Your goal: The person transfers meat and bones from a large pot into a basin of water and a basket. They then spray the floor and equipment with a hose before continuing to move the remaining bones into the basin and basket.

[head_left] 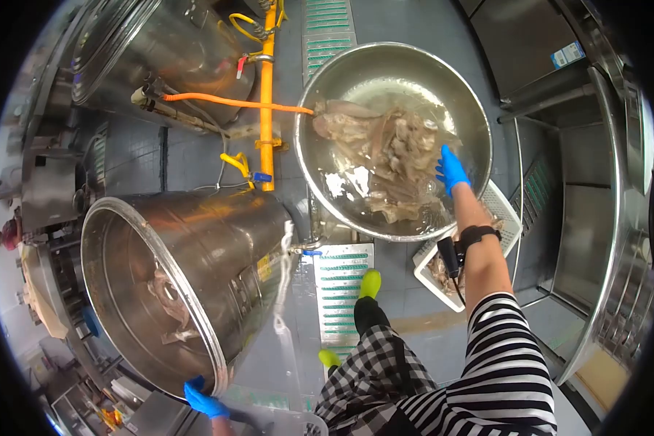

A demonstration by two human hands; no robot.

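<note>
A wide round metal basin (394,233) holds water and a heap of pale brown, meat-like pieces (403,142). My right hand (450,171), in a blue glove, is over the basin's right part beside the heap, its fingers stretched out and apparently holding nothing. At the lower left a tall metal barrel (211,218) has its mouth facing me, with similar pieces (171,298) inside. My left hand (203,400), also in a blue glove, touches or rests by the barrel's lower rim; its grip is unclear.
A white plastic crate (512,218) with more pieces is under my right forearm. An orange hose (232,103) runs into the basin beside a yellow pipe (267,94). A drain grate (344,291) lies by my green boots. Metal shelving (596,174) stands at the right.
</note>
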